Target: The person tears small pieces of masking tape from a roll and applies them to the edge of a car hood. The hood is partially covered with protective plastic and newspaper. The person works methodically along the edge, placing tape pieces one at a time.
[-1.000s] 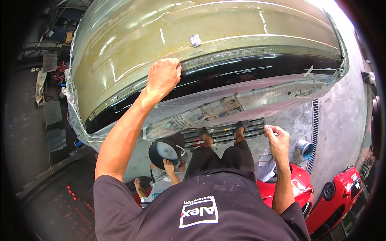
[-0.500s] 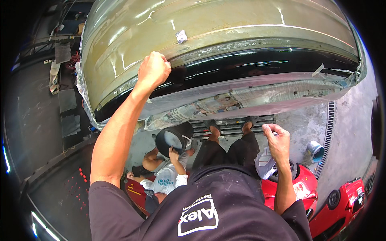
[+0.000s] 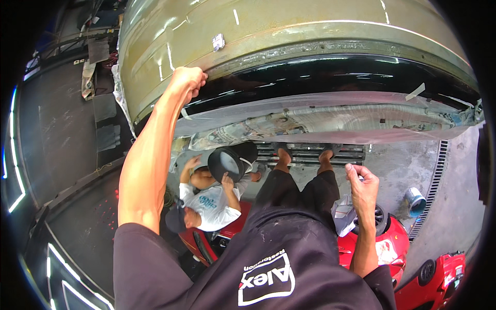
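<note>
My left hand [image 3: 188,82] is closed in a fist against the seam where an olive-coloured vehicle panel [image 3: 289,33] meets a glossy black band [image 3: 310,75]. Whatever its fingers grip is hidden. A small white-and-grey packet [image 3: 218,42] lies on the panel just beyond that fist. Held away from the vehicle, my right hand [image 3: 363,187] has its fingers curled and thumb up, with a small pale bit showing between them that I cannot identify. Beside its wrist hangs a white crumpled sheet [image 3: 343,215]; whether the hand holds it is unclear.
Newspaper [image 3: 310,121] and clear film cover the vehicle below the black band. I stand on a slatted platform [image 3: 305,157]. A co-worker [image 3: 214,206] sits low at left with a black bucket [image 3: 226,161]. At right are a tin [image 3: 415,200], a floor drain [image 3: 431,181] and red toy-like cars [image 3: 380,248].
The view has shifted. My left fist has turned at the wrist and moved slightly left along the seam. My right hand keeps its pose. The co-worker's head and one arm have moved.
</note>
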The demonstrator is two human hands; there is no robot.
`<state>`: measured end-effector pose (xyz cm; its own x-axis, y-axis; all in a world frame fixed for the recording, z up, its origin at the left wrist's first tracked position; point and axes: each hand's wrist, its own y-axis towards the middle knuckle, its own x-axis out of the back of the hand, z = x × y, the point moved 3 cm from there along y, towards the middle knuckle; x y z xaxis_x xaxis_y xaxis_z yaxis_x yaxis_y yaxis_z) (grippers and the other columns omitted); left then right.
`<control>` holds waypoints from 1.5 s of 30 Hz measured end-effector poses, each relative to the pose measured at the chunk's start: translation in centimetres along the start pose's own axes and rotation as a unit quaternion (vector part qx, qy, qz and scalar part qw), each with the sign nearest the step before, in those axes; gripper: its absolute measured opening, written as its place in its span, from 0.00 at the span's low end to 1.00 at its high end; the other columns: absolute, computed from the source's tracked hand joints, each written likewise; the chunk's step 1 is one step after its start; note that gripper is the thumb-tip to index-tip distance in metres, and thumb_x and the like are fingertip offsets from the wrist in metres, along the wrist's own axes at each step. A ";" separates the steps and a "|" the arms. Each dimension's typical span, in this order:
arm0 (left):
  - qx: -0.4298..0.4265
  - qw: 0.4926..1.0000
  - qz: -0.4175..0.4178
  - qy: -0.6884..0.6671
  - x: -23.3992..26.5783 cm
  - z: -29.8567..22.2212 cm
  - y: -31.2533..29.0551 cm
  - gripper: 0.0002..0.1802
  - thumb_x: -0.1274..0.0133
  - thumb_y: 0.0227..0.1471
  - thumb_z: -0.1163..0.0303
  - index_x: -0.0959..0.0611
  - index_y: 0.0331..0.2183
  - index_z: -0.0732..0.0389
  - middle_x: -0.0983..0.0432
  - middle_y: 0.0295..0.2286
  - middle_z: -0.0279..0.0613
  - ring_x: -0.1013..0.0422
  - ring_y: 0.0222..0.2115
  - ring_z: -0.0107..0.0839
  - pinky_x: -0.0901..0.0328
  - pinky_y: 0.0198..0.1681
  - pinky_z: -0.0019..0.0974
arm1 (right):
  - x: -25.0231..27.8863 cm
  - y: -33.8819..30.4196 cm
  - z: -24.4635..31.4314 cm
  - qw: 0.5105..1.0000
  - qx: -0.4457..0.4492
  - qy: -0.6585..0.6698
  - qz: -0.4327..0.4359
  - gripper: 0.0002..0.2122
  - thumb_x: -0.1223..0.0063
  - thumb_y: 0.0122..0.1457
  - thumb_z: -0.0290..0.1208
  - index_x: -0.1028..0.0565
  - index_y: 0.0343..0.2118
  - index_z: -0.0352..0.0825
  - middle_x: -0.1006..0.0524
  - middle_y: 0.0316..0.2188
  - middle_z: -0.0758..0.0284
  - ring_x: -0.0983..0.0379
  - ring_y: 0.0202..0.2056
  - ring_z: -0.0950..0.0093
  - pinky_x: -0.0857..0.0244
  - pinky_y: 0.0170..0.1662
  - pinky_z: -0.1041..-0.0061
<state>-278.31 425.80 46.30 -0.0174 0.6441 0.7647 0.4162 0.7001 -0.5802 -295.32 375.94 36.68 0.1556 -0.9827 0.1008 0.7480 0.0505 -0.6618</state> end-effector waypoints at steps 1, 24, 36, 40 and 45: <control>0.005 1.000 0.009 0.004 0.0 0.2 0.2 0.10 0.38 0.56 0.73 0.19 0.24 0.61 0.29 0.17 0.32 0.38 0.15 0.21 0.46 0.16 0.28 | 0.2 0.1 -0.4 1.000 0.003 -0.001 0.006 0.14 0.35 0.67 0.38 0.16 0.37 0.27 0.23 0.27 0.76 0.32 0.30 0.86 0.37 0.35 0.80; -0.704 0.518 -0.036 0.484 2.6 0.0 -2.2 0.04 0.41 0.55 0.71 0.21 0.30 0.57 0.24 0.29 0.38 0.25 0.36 0.38 0.26 0.41 0.40 | 2.2 -1.9 -0.9 1.000 -0.007 -0.025 -0.012 0.16 0.36 0.67 0.42 0.17 0.34 0.30 0.27 0.24 0.78 0.37 0.28 0.87 0.43 0.31 0.82; -0.471 0.779 -0.020 0.414 1.7 -1.2 -2.2 0.09 0.39 0.55 0.68 0.10 0.36 0.60 0.16 0.28 0.52 0.19 0.31 0.49 0.26 0.40 0.47 | 0.0 -0.4 -0.1 0.999 0.009 -0.043 0.006 0.15 0.35 0.67 0.40 0.17 0.35 0.28 0.27 0.24 0.79 0.37 0.28 0.87 0.42 0.32 0.80; -0.356 0.863 -0.034 0.356 1.4 -1.9 -2.8 0.11 0.37 0.51 0.67 0.09 0.35 0.61 0.14 0.30 0.55 0.17 0.33 0.48 0.25 0.41 0.47 | -0.8 0.0 1.0 0.999 0.007 -0.041 0.021 0.15 0.35 0.67 0.39 0.17 0.35 0.28 0.27 0.24 0.79 0.37 0.28 0.87 0.42 0.32 0.80; -0.290 0.875 -0.075 0.380 1.1 -2.1 -2.0 0.13 0.34 0.49 0.66 0.09 0.35 0.64 0.14 0.31 0.55 0.17 0.35 0.48 0.26 0.43 0.48 | -0.6 0.0 1.1 0.999 -0.002 -0.030 0.029 0.14 0.35 0.67 0.38 0.17 0.34 0.28 0.27 0.24 0.79 0.37 0.28 0.87 0.43 0.32 0.81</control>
<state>-277.28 424.46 48.95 0.4065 0.0119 0.9136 0.8563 0.3437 -0.3855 -294.76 376.76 37.43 0.2363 -0.9658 0.1063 0.7346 0.1060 -0.6702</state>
